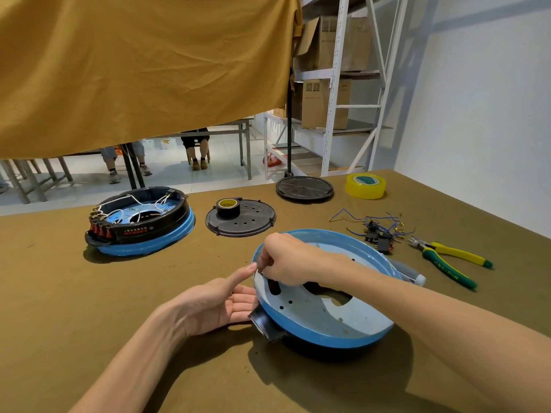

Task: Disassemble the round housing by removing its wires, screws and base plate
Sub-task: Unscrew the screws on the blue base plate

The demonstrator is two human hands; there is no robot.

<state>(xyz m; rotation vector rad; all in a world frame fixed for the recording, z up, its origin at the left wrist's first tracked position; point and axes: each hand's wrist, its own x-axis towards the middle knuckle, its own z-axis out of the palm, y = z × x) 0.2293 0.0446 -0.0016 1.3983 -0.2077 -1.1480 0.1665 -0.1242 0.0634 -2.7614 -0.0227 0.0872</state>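
A round blue housing (325, 326) lies tilted on the olive table in front of me, its pale inner face with holes turned up. My left hand (217, 305) rests against its left rim by the black handle (265, 324), palm up, thumb raised. My right hand (286, 260) reaches inside near the left rim, fingertips pinched on something small that I cannot make out. A second housing (140, 225) with white wires and red switches stands at the back left.
A black base plate (241, 219) carries a roll of black tape (228, 207). Another black disc (304, 189) and yellow tape (365, 185) lie farther back. Loose wires and switches (375, 229), yellow-green pliers (450, 259) and a grey screwdriver handle (410, 272) sit on the right.
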